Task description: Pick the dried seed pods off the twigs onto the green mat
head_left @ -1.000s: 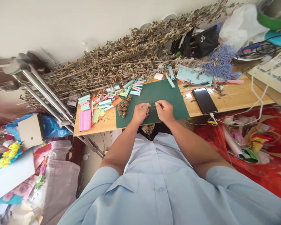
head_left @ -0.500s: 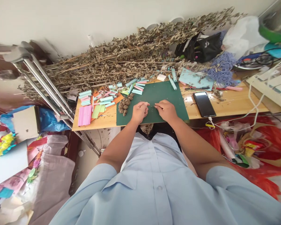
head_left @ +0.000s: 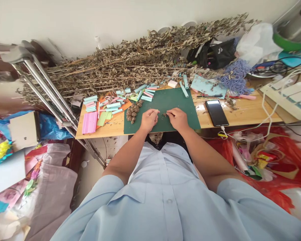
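Observation:
My left hand [head_left: 148, 120] is closed with thumb and fingers pressed together above a dark green mat [head_left: 157, 98]. What it holds, if anything, is hidden. Across a small gap, my right hand [head_left: 178, 118] pinches at a little clump of dried leaf crumbs [head_left: 164, 114] over the mat. Left of my left hand, several round brown balls of dried plant [head_left: 132, 113] lie in a cluster on the mat's left side.
Long dried plant stalks [head_left: 110, 65] run along the wall. Rolled paper tubes [head_left: 114, 105] and a pink paper stack [head_left: 89, 122] lie left. To the right are a phone [head_left: 216, 112] on a cable, purple yarn [head_left: 235, 77] and a power strip [head_left: 288, 95]. Metal crutches [head_left: 50, 90] lean left.
The crumbs by my right fingertips show more plainly now, and the right hand has shifted slightly. My left hand keeps its closed shape. The whole view has moved a little.

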`<state>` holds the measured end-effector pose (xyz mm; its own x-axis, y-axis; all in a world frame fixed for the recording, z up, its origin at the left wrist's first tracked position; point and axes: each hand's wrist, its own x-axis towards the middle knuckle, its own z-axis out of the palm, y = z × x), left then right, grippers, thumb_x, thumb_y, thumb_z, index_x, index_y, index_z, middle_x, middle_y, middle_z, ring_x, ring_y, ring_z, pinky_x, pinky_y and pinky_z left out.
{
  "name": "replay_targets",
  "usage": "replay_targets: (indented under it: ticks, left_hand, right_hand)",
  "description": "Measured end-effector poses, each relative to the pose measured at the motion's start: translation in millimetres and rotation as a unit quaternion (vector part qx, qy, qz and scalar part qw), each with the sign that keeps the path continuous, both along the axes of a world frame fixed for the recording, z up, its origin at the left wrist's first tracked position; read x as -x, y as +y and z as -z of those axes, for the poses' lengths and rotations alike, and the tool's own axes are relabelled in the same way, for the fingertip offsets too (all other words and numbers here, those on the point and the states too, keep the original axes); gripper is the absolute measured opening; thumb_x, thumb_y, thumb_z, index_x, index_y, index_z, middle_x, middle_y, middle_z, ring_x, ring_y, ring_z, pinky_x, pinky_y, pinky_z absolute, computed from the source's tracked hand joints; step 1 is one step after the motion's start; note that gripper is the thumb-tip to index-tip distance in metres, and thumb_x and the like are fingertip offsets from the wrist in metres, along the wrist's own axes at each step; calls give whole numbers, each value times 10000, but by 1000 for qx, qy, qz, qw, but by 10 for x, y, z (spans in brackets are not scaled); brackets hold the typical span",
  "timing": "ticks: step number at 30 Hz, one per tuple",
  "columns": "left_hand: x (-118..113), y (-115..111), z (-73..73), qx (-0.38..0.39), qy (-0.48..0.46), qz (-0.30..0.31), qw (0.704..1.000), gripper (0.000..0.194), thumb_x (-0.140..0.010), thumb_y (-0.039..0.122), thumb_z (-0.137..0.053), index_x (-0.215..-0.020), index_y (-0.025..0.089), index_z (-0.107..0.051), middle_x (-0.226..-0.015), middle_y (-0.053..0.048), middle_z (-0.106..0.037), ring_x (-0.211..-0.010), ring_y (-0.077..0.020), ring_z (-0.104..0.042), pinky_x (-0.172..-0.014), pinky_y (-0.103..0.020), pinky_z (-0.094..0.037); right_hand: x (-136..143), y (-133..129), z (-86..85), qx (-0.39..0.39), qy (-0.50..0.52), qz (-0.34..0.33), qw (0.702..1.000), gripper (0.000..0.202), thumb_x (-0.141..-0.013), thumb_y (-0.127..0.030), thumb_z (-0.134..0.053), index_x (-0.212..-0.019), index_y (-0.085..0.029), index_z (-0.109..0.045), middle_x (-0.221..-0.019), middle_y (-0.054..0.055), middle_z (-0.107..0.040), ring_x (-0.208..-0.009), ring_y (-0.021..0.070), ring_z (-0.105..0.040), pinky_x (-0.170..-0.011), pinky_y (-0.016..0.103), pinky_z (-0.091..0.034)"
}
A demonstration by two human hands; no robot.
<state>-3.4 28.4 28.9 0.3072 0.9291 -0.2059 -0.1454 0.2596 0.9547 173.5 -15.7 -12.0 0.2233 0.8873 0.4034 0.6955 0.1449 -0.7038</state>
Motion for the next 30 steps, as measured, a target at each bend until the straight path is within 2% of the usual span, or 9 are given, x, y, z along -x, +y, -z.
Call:
replay_targets:
  ticks: [5,13,18,22,25,27,30]
  left_hand:
    - [-10,-1,-18,9,9,-4,1000,323,-808,480,-716,-839,164,-653,-485,72,-448,-368,-36,-341,-394,-204,-211]
    - [-6,38,-9,16,-17,0,1000,305,-794,448,-743,-842,169,-629,-497,85,-429,-359,-34,-338,-384,-206,-202]
    - [-4,27,-42,46,-24,-9,999,359,-786,491,-766,-839,171,-612,-503,88,-425,-358,-20,-313,-392,-195,-190]
    - [9,29,-50,51,-30,-4,998,369,-799,506,-755,-829,171,-603,-511,73,-465,-358,-21,-319,-393,-195,-196]
    - [22,55,-35,42,-22,12,999,340,-816,483,-735,-827,173,-598,-539,50,-526,-362,-29,-350,-390,-198,-206]
    - [26,78,-20,39,-21,14,999,332,-804,464,-750,-824,172,-594,-555,38,-558,-364,-36,-377,-388,-199,-209]
    - [17,102,-1,41,-28,0,999,335,-780,450,-775,-820,172,-593,-537,46,-545,-360,-47,-397,-387,-199,-210]
  right_hand:
    - [-22,-8,-23,-5,21,37,999,172,-927,-304,-600,-926,-233,-756,-951,74,-755,-898,245,-694,-869,410,-569]
    - [-6,-47,-75,26,-48,-32,998,156,-898,-286,-659,-1007,-232,-756,-995,77,-753,-913,255,-695,-830,404,-565]
    - [69,11,-58,40,-80,2,996,141,-913,-284,-641,-979,-255,-763,-1003,68,-762,-949,267,-696,-817,404,-560]
    - [86,22,-52,20,-59,26,998,195,-912,-329,-647,-1047,-243,-759,-1022,74,-762,-875,250,-696,-788,392,-572]
    - [110,-22,-98,-13,-34,34,999,200,-940,-350,-610,-1010,-237,-760,-1029,93,-755,-912,258,-701,-815,404,-582]
    - [156,-66,-154,-43,-11,21,999,221,-968,-362,-571,-991,-243,-756,-1021,96,-752,-942,255,-703,-846,411,-586]
    - [273,-130,-242,-70,10,-40,997,244,-988,-391,-547,-1013,-257,-749,-1018,90,-751,-954,243,-703,-875,412,-589]
